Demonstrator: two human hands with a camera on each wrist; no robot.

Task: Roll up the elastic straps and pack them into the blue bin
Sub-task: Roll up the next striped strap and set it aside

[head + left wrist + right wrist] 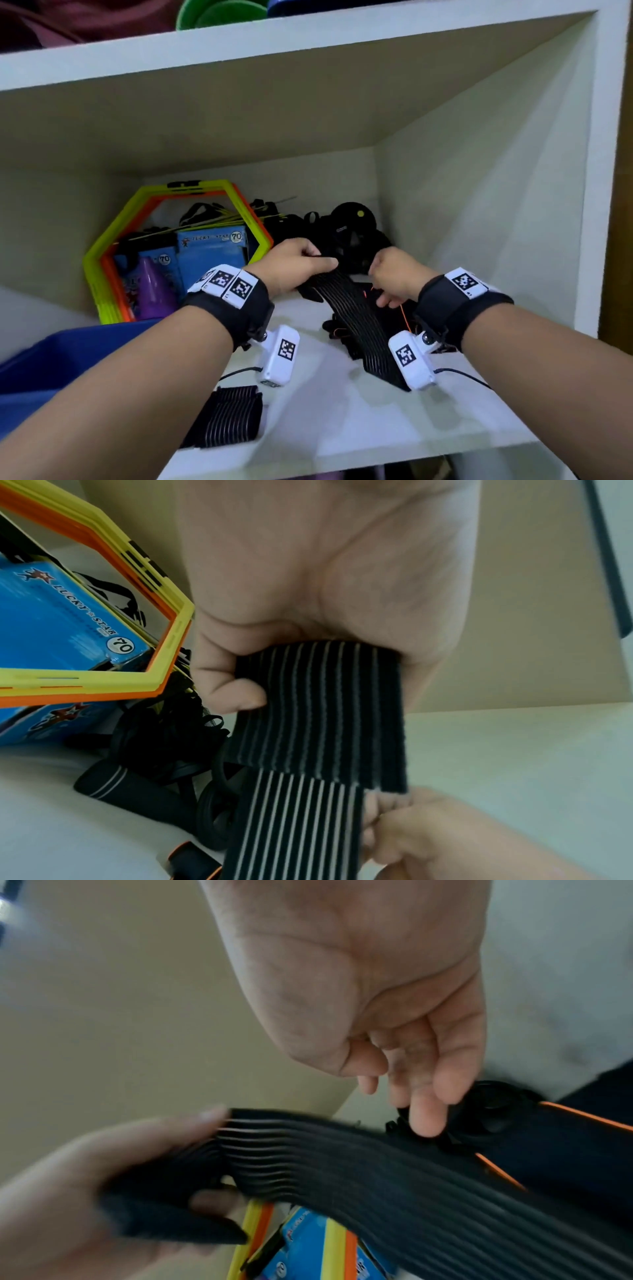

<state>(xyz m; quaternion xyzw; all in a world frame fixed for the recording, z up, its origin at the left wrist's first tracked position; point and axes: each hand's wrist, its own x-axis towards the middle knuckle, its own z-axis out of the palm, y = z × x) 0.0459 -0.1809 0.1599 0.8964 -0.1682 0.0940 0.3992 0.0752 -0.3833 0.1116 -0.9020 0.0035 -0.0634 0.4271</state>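
Note:
A black elastic strap with thin pale stripes (356,318) slopes from the shelf board up to my left hand (318,262), which grips its upper end. In the left wrist view the strap (318,710) is folded over inside the curled fingers of that hand (240,685). My right hand (383,291) hovers just right of the strap with loosely curled fingers (424,1115) holding nothing, beside the strap (377,1164). The blue bin (68,359) sits at the lower left, partly behind my left forearm. A second striped strap (233,414) lies bunched at the shelf's front edge.
Yellow and orange hexagon rings (113,246) lean at the back left with blue boxes (212,250) and a purple cone (156,284). A heap of black gear (349,233) fills the back. Black pieces with orange trim (565,1137) lie under the strap. White cubby walls (479,205) close in.

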